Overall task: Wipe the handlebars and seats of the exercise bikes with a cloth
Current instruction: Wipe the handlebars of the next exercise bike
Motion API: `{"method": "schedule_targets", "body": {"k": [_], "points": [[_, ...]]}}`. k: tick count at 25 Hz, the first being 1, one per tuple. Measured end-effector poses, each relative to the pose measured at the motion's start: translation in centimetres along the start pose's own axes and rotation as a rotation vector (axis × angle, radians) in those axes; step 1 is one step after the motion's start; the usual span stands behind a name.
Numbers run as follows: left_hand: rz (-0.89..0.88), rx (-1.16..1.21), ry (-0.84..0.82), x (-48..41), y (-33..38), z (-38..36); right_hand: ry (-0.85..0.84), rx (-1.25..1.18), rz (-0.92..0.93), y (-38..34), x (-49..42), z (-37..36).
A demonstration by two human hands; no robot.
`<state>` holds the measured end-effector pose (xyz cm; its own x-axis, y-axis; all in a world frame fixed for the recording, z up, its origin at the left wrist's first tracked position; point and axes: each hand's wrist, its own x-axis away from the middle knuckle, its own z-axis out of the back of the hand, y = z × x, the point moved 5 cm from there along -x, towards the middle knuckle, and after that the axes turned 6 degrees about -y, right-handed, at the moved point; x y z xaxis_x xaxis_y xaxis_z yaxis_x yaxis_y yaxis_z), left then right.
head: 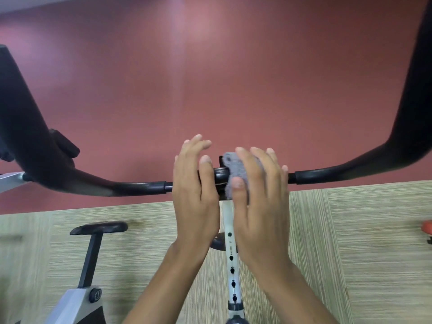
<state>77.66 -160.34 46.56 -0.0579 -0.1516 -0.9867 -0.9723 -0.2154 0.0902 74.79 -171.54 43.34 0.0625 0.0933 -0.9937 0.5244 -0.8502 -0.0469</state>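
Pressed a small grey fuzzy cloth [230,168] onto the centre clamp of the black curved tubular handlebar [140,187] with the right hand [259,195], using spread, fairly straight fingers over the top and the thumb on the near side. Rested the left hand [195,192] on the bar just beside it, unclenched, with the thumb laid over the tube and lifted fingers gripping nothing.

Judged the job as early: worked only the middle of this bar, with both long padded ends probably left to do. Could not tell clean from unclean. Saw no seat of this bike.

Noted a second bike's black padded seat [99,228] on its grey frame [74,300] low on the left, well apart from the hands. Noted the white perforated stem post [231,265] between the wrists and a small red object [427,226] at the right edge. Found nothing blocking either end of the bar.
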Motion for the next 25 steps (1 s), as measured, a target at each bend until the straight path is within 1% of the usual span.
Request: {"method": "schedule_targets", "body": {"k": [1, 3, 4, 5, 7, 10, 12, 15, 17, 21, 25], "points": [[0.025, -0.034, -0.015, 0.1, -0.3, -0.4, -0.007, -0.156, -0.083, 1.7, 0.1, -0.1], [0.026, -0.063, -0.028, 0.3, -0.3, -0.7, -0.043, -0.511, -0.324, 4.7, 0.4, -0.8], [0.019, -0.063, -0.038, 0.3, -0.3, -0.7, -0.068, -0.621, -0.416, 5.5, 0.4, -1.0], [0.012, -0.065, -0.048, 0.2, -0.3, -0.7, -0.082, -0.66, -0.46, 5.8, 0.2, -1.1], [0.003, -0.074, -0.059, 0.2, -0.3, -0.6, -0.076, -0.694, -0.439, 4.9, -0.1, -0.9], [0.006, -0.078, -0.053, 0.2, -0.3, -0.6, -0.013, -0.727, -0.38, 3.4, 0.1, -0.8], [0.015, -0.082, -0.059, 0.2, -0.2, -0.6, 0.001, -0.752, -0.424, 4.4, 0.3, -1.4], [0.023, -0.085, -0.055, 0.2, -0.2, -0.5, -0.068, -0.756, -0.563, 6.6, -0.3, -2.1], [0.019, -0.089, -0.043, 0.1, -0.1, -0.6, -0.071, -0.772, -0.565, 6.9, -0.3, -2.0], [0.006, -0.074, -0.021, 0.2, -0.1, -0.6, -0.011, -0.858, -0.508, 6.2, 0.0, -1.9], [0.006, -0.079, -0.036, 0.1, -0.3, -0.6, -0.074, -0.834, -0.612, 7.7, -0.8, -2.5]]}}
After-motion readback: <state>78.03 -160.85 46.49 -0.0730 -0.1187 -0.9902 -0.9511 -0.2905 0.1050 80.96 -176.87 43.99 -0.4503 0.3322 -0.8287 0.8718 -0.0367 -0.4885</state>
